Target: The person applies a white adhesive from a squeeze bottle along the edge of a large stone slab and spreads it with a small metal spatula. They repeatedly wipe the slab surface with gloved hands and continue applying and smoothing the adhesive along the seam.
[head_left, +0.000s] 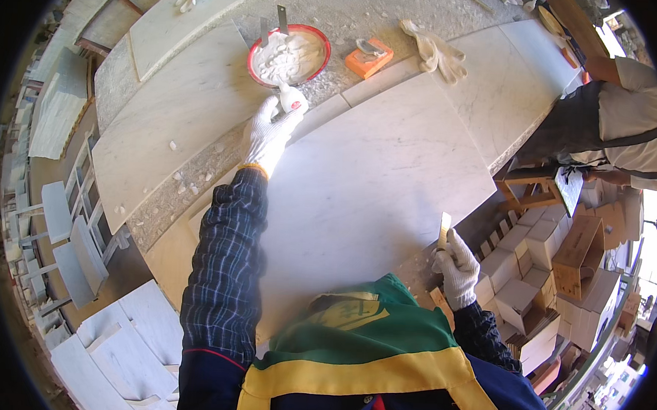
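Observation:
My left hand (267,136), in a white knit glove, reaches to the far side with its fingers closed around a small white squeeze bottle (294,101) with a red mark. Its tip is close to the near rim of a red-rimmed bowl (327,56) of lumpy white paste (288,58). Two flat metal blades (282,18) stand up out of the bowl. My right hand (459,271), also gloved, grips a small flat scraper (445,227), its pale blade pointing up, at the right edge of a white marble slab (359,192).
An orange block (367,58) with a dark piece on top and an empty glove (434,53) lie beyond the slab. Another person (608,123) works at the right. Cardboard boxes (533,268) are stacked below there; stone slabs (120,350) lean at lower left.

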`<state>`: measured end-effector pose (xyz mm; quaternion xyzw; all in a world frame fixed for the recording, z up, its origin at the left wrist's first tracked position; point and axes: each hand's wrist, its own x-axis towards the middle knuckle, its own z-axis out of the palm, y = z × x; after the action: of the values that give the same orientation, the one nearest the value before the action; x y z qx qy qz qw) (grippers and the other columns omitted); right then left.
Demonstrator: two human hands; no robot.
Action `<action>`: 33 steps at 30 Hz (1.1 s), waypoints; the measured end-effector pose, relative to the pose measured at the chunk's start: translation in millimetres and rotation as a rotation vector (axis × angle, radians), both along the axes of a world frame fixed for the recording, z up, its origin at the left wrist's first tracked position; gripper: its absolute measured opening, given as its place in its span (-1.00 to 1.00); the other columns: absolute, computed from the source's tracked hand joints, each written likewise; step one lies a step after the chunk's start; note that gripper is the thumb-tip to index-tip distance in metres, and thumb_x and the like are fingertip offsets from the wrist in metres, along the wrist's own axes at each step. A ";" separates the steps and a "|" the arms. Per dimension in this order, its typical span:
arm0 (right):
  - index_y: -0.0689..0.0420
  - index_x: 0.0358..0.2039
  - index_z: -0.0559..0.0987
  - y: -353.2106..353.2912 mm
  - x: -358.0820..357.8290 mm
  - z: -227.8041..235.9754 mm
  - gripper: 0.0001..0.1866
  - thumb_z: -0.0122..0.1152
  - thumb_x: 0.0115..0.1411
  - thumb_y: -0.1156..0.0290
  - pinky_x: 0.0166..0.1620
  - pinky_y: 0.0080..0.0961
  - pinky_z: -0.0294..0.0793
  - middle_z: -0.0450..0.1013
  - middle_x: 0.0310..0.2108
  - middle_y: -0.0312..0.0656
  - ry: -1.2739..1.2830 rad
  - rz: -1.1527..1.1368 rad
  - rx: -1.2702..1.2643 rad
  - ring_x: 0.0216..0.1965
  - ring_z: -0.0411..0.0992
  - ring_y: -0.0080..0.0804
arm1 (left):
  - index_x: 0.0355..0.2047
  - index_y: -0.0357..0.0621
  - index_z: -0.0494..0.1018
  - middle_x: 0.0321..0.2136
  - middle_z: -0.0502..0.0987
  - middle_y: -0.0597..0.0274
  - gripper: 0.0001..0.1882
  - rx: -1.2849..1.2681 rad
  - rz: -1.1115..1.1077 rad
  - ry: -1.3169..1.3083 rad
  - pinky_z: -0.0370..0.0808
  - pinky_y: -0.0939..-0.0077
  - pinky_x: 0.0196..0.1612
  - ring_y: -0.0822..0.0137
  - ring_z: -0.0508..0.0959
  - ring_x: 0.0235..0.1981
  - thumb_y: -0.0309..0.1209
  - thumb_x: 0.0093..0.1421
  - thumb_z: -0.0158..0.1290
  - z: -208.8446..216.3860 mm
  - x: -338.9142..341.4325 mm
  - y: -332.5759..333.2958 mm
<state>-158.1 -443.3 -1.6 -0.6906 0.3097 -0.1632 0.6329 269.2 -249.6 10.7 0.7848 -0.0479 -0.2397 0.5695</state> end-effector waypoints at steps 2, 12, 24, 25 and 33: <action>0.21 0.29 0.56 0.4 -1.0 6.9 -0.45 0.24 0.28 0.71 0.01 -0.46 0.61 0.61 0.00 -0.15 -0.076 -0.039 0.071 -0.07 0.56 -0.50 | 0.01 -0.13 0.57 -0.32 0.62 0.43 -0.58 0.048 0.043 -0.038 0.47 0.68 -0.41 0.62 0.54 -0.44 -0.23 0.24 0.39 -0.1 -1.6 -9.6; 0.11 0.35 0.53 15.3 59.7 7.7 -0.39 0.26 0.29 0.73 -0.22 -0.53 0.67 0.63 -0.19 -0.16 -0.014 0.256 -0.100 -0.30 0.60 -0.51 | -0.04 -0.21 0.62 -0.29 0.67 0.31 -0.57 0.199 0.119 -0.194 0.55 0.53 -0.29 0.46 0.62 -0.38 -0.18 0.22 0.39 -10.3 3.7 -22.7; 0.08 0.02 0.72 -51.9 271.7 65.9 -0.73 0.31 0.32 0.44 -0.22 -0.38 0.65 0.66 -0.30 -0.07 -0.183 0.422 -0.708 -0.35 0.64 -0.15 | 0.00 -0.22 0.50 -0.07 0.64 0.15 -0.83 -0.057 0.189 -0.646 0.52 0.34 0.13 0.26 0.62 -0.03 -0.51 0.44 0.14 -21.3 -42.7 34.5; 0.04 -0.01 0.73 -51.6 293.4 67.8 -0.76 0.30 0.34 0.38 -0.20 -0.35 0.65 0.66 -0.30 -0.07 -0.215 0.435 -0.827 -0.33 0.64 -0.08 | 0.01 -0.22 0.49 -0.07 0.65 0.15 -0.82 -0.052 0.188 -0.675 0.53 0.34 0.12 0.27 0.62 -0.04 -0.50 0.44 0.14 -22.2 -42.9 35.1; -0.06 -0.09 0.77 -44.1 402.1 66.5 -0.76 0.18 0.38 0.28 -0.11 -0.22 0.65 0.69 -0.28 -0.12 -0.077 0.583 -1.048 -0.26 0.66 -0.09 | 0.05 -0.12 0.50 -0.10 0.72 0.25 -0.74 0.161 0.213 -0.488 0.54 0.36 0.09 0.32 0.69 -0.09 -0.29 0.46 0.16 -3.1 -48.9 32.2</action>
<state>244.0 -487.3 64.9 -0.9607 -0.0376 -0.1387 0.2377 220.4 -217.4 7.6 0.8625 -0.0816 0.0148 0.4991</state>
